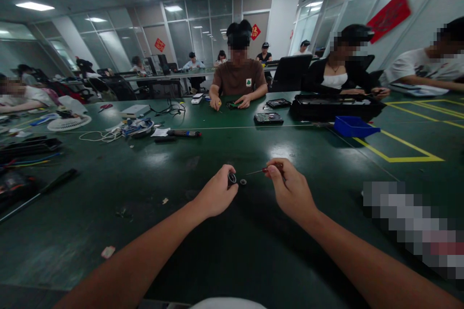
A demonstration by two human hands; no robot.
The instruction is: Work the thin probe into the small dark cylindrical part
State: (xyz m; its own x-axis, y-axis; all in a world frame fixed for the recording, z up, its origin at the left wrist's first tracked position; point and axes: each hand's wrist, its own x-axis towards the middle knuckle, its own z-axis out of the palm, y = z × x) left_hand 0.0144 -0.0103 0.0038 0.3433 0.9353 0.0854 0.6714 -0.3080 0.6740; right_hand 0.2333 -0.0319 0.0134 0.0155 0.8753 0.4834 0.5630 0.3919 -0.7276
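My left hand is closed around a small dark cylindrical part with a shiny ring at its open end, which faces right. My right hand grips a screwdriver by its reddish-brown handle, and the thin shaft points left toward the cylindrical part without touching it. Between the two hands, a small round metallic piece lies on the green table. The inside of the cylindrical part is too small to make out.
Across the table a person in a brown shirt handles a green board. A blue bin and a long black casing stand at the right. Cables, a dark handheld tool and a white fan grille lie at the left.
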